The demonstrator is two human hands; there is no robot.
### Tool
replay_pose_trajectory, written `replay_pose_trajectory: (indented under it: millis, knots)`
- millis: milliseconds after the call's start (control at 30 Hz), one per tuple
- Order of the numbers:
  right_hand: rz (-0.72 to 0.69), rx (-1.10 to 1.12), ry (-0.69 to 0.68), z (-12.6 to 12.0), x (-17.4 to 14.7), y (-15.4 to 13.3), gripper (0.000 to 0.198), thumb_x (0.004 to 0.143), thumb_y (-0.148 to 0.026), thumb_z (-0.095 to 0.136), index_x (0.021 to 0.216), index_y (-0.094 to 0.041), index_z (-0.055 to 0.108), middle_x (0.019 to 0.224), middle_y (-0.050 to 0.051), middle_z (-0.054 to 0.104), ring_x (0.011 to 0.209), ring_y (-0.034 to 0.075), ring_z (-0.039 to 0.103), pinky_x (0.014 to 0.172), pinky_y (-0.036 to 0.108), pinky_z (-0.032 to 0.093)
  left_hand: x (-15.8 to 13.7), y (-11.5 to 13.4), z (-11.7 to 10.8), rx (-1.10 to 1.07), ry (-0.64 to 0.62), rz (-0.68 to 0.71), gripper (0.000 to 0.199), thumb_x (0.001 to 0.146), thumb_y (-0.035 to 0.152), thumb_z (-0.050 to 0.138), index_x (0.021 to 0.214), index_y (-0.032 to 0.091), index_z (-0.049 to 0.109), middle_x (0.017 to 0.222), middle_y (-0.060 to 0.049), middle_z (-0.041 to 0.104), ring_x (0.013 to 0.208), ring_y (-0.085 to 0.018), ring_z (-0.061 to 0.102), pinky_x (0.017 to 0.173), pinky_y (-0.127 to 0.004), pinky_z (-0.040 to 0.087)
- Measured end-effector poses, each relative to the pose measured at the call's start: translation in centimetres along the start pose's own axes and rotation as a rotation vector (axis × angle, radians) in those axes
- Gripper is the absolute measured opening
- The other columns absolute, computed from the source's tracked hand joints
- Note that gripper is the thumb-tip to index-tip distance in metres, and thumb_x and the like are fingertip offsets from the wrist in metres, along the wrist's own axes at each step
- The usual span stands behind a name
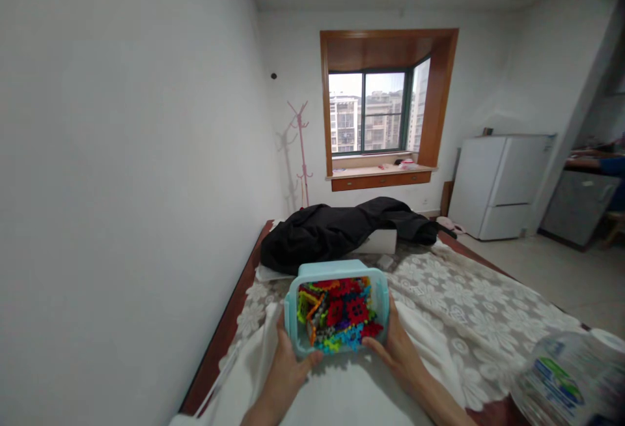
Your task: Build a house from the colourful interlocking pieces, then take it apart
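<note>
Between my two hands is a light blue plastic storage box (pixel 291 312), its open top tilted toward me. Inside lie many colourful plastic building pieces (pixel 344 309), in red, orange, blue, yellow-green and purple. My left hand (pixel 289 357) grips the box's left side, its thumb over the near rim. On the right side my right hand (pixel 395 341) holds the box, with its thumb at the near right corner by the pieces. Fingers behind the box are hidden. Below it a white cloth (pixel 342 390) covers the near table.
A black garment (pixel 336 230) is heaped behind the box, over a white box (pixel 381 241). A large clear plastic bottle (pixel 561 374) stands at the near right on the floral tablecloth (pixel 439 289). The white wall (pixel 122 185) runs close on the left.
</note>
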State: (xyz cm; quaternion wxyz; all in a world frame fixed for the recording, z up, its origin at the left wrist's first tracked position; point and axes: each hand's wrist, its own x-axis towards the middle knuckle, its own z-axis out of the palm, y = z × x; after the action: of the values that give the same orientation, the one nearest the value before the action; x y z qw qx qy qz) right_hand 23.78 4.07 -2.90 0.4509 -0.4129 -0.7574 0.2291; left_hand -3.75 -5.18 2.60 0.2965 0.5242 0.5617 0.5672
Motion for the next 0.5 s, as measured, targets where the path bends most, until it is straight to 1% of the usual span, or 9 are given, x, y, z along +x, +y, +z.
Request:
replay_pose_trajectory:
  millis: [67, 100, 167, 233, 300, 367, 500]
  knots:
    - [0.005, -0.009, -0.018, -0.3, 0.0, -0.2, 0.11, 0.096, -0.055, 0.064, 0.166, -0.024, -0.015, 0.175, 0.018, 0.007, 0.16, 0.039, 0.017, 0.128, 0.06, 0.025, 0.2, 0.1, -0.1, 0.024, -0.042, 0.012, 0.116, 0.079, 0.049, 0.08, 0.163, 0.021, 0.005, 0.16, -0.021, 0.04, 0.146, -0.035, 0.046, 0.125, -0.054, 0.03]
    - [0.01, -0.009, -0.025, -0.4, 0.0, -0.3, 0.111, 0.096, -0.055, 0.065, 0.165, -0.024, -0.016, 0.175, 0.018, 0.006, 0.16, 0.039, 0.017, 0.128, 0.06, 0.025, 0.2, 0.1, -0.2, 0.049, -0.038, 0.014, 0.111, 0.082, 0.049, 0.078, 0.163, 0.022, 0.008, 0.162, -0.02, 0.038, 0.148, -0.034, 0.043, 0.126, -0.053, 0.028]
    - [0.019, -0.014, -0.031, -0.7, 0.1, -0.6, 0.111, 0.096, -0.055, 0.065, 0.165, -0.025, -0.016, 0.175, 0.017, 0.006, 0.16, 0.037, 0.016, 0.129, 0.059, 0.024, 0.5, 0.2, -0.3, 0.071, -0.025, 0.043, 0.092, 0.092, 0.049, 0.067, 0.163, 0.023, 0.016, 0.165, -0.017, 0.035, 0.154, -0.031, 0.036, 0.129, -0.05, 0.024]
    - [0.021, -0.024, -0.025, -1.0, 0.1, -0.9, 0.11, 0.096, -0.055, 0.064, 0.166, -0.026, -0.016, 0.175, 0.016, 0.006, 0.16, 0.037, 0.017, 0.129, 0.058, 0.023, 0.7, 0.2, -0.5, 0.071, -0.012, 0.051, 0.072, 0.1, 0.049, 0.054, 0.161, 0.024, 0.025, 0.166, -0.014, 0.036, 0.157, -0.028, 0.029, 0.131, -0.047, 0.018]
    - [0.015, -0.027, -0.015, -1.1, 0.2, -1.0, 0.111, 0.095, -0.055, 0.065, 0.166, -0.026, -0.015, 0.175, 0.016, 0.007, 0.16, 0.037, 0.018, 0.129, 0.058, 0.024, 0.8, 0.1, -0.6, 0.071, -0.006, 0.038, 0.065, 0.102, 0.049, 0.049, 0.159, 0.024, 0.03, 0.166, -0.012, 0.038, 0.158, -0.027, 0.027, 0.131, -0.047, 0.016]
    - [0.01, -0.017, -0.018, -1.3, 0.2, -1.0, 0.114, 0.094, -0.054, 0.068, 0.165, -0.026, -0.017, 0.175, 0.017, 0.008, 0.159, 0.038, 0.019, 0.128, 0.058, 0.025, 1.0, -0.1, -0.6, 0.065, -0.025, 0.038, 0.065, 0.102, 0.048, 0.05, 0.158, 0.023, 0.032, 0.163, -0.013, 0.042, 0.155, -0.027, 0.033, 0.13, -0.046, 0.019]
    - [-0.008, -0.01, -0.074, -1.5, 0.3, -0.6, 0.126, 0.089, -0.053, 0.075, 0.164, -0.024, -0.022, 0.175, 0.019, 0.007, 0.16, 0.039, 0.016, 0.129, 0.059, 0.022, 1.6, -0.7, -0.7, 0.047, -0.048, 0.05, 0.062, 0.099, 0.046, 0.056, 0.154, 0.02, 0.041, 0.152, -0.014, 0.054, 0.143, -0.028, 0.05, 0.125, -0.045, 0.032]
